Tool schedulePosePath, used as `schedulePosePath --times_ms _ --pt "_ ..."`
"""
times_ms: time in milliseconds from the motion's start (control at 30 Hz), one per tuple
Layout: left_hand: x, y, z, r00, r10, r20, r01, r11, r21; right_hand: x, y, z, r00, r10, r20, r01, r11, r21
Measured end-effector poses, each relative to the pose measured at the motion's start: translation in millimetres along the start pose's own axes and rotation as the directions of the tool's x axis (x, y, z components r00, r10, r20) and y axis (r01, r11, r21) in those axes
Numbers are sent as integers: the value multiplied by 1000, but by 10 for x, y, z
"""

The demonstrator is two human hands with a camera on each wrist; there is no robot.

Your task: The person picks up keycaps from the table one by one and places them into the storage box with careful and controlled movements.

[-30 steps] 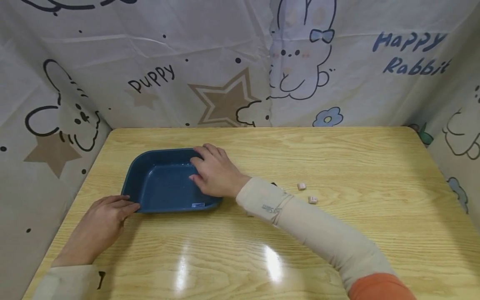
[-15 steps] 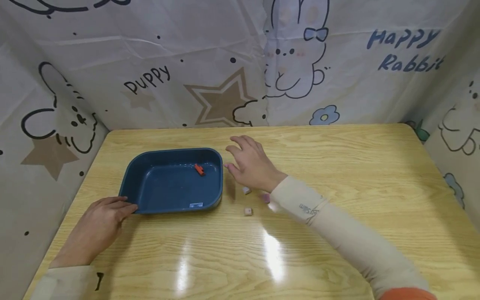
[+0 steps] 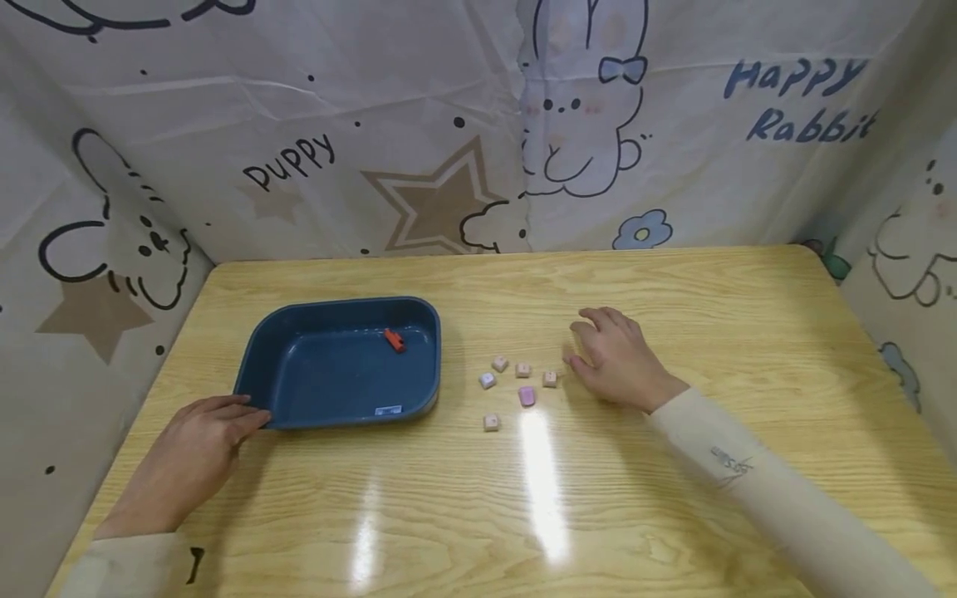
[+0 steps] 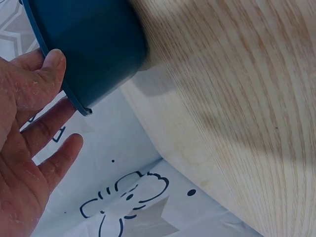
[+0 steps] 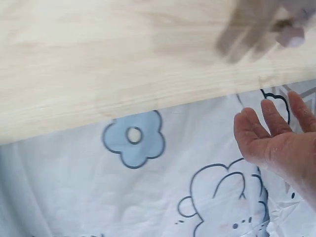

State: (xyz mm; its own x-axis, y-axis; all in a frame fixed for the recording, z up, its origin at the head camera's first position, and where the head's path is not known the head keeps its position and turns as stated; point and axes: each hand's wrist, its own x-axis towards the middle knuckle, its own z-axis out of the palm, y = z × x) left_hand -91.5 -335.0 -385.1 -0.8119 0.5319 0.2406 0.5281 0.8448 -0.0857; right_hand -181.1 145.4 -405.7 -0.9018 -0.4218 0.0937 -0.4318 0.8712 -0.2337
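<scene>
At the left of the table stands a dark blue plastic basin (image 3: 336,374). My left hand (image 3: 198,453) pinches its near-left corner at the rim, and in the left wrist view the thumb (image 4: 52,66) lies against the basin's outer wall. A small red-orange piece (image 3: 395,340), its kind too small to tell, lies inside near the right end. To the right of the basin several small beige and whitish keycap-like blocks (image 3: 522,370) are scattered around a pink one (image 3: 527,396). My right hand (image 3: 624,361) hovers just right of these blocks, fingers loosely bent, holding nothing.
A light wood-grain table (image 3: 673,498) bears everything. Cloth printed with cartoon animals (image 3: 583,124) hangs along the back and both sides. A small label (image 3: 389,410) sits on the basin's near inner wall.
My right hand has left the basin's right end and moved right past the small blocks, uncovering them and the red-orange piece in the basin. My left hand stays at the rim.
</scene>
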Motion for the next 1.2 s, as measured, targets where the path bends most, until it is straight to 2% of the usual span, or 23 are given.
schedulePosePath --times_ms 133,300,500,667,867,1200 --pt "1 9 -5 1000 -8 5 8 1000 7 -174 117 22 1000 18 23 -17 999 -37" --pt "-14 12 -6 999 -32 9 32 999 -4 -339 147 42 998 51 48 -48 997 -67" --pt "-11 6 -3 999 -31 9 31 999 -9 -457 154 43 998 57 24 -55 996 -71" --pt "3 6 -4 1000 -12 -11 12 1000 -12 -511 166 64 998 47 31 -46 997 -59" --pt "7 16 -9 1000 -18 0 18 1000 -7 -539 185 88 998 53 47 -50 997 -54" --pt "17 15 -5 1000 -13 19 13 1000 5 -471 151 13 998 26 49 -22 997 -79"
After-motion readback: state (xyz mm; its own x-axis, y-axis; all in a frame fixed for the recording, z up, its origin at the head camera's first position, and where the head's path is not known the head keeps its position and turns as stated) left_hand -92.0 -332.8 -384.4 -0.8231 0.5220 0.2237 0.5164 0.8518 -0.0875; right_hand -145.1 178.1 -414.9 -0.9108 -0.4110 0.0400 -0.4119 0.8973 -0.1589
